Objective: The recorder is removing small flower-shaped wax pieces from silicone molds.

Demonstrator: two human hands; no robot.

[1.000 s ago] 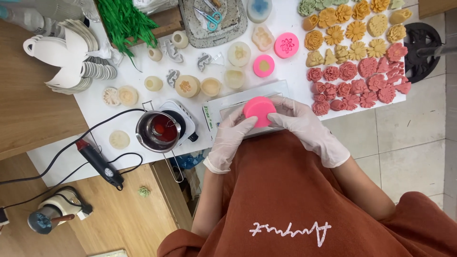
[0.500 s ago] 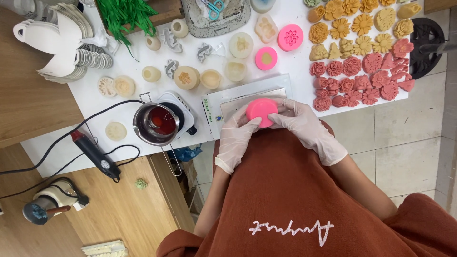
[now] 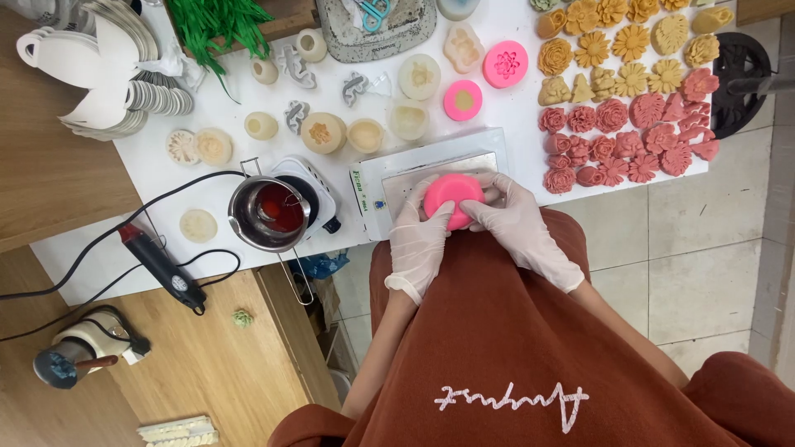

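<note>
Head view, looking straight down, and reading from left to right: a wooden surface sits at the far left, with a stack of white paper cutouts overlapping the edge of the white table. A black and red heat tool lies near the table's front edge, its black cord looping across. Next comes a small metal pot of red liquid on a little white hot plate. Behind it are pale round pieces and a bunch of green strips.

At the middle, a white scale with a steel top stands at the table's front edge. Over it, both gloved hands hold a pink round mould. The left hand is curled under and around the mould's left side, fingers closed against it. The right hand grips the mould's right side, thumb and fingers wrapped onto it. The mould is clear of the scale or resting on it; which one cannot be told.

Two more pink moulds lie farther back on the table. To the right, yellow flower shapes sit in rows at the back, and red flower shapes in rows nearer the front, well apart from the hands. Grey floor tiles fill the right side.
</note>
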